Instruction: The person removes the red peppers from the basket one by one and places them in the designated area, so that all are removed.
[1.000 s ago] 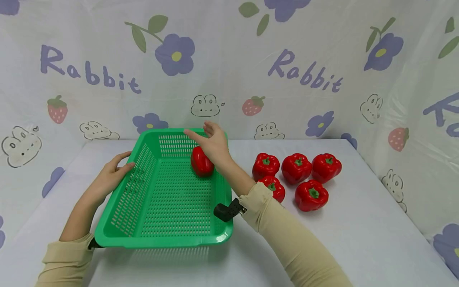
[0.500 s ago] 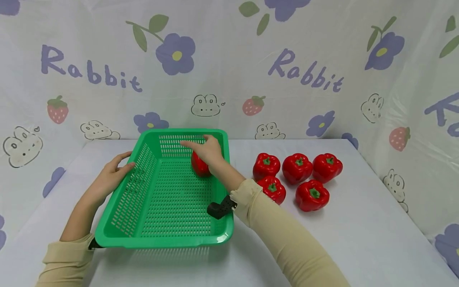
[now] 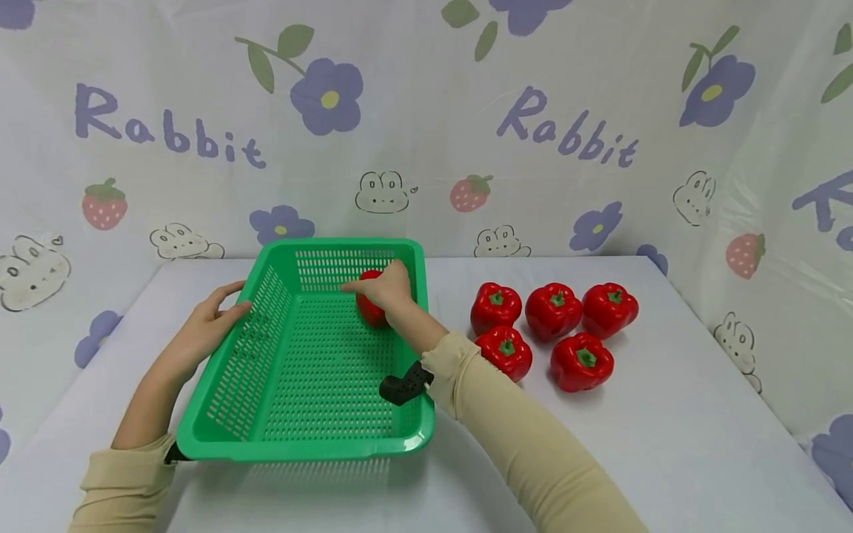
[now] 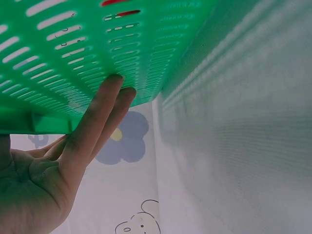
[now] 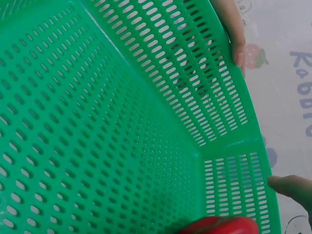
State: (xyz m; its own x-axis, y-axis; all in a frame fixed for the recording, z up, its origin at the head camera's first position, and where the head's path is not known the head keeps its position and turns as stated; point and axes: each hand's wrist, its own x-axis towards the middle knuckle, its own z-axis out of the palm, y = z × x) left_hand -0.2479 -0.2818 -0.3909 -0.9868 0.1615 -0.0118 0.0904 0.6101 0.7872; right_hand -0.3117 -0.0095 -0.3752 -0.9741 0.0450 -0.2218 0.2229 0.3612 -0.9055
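Note:
A green plastic basket (image 3: pixel 303 450) with slotted walls stands on the white table. My left hand (image 3: pixel 209 326) grips its left rim, thumb over the edge; in the left wrist view two fingers (image 4: pixel 100 114) lie along the outer wall. Inside, near the back right corner, rests a red bell pepper (image 3: pixel 372 312), of which the right wrist view catches only the top edge. My right hand (image 3: pixel 393 287) is at the pepper's upper right, partly covering it. Its thumb points left, straight, apart from the pepper in the right wrist view. The other fingertips are hidden.
To the right of the basket several red bell peppers (image 3: pixel 553 311) with green stems stand close together on the white table (image 3: pixel 666 429). A printed curtain (image 3: pixel 426 111) hangs behind and at the sides. The right forearm crosses the basket's right rim.
My right hand has come down into the basket, from above the bell pepper to beside it, its fingers bending downward. The left hand, the basket and the peppers on the table keep their places.

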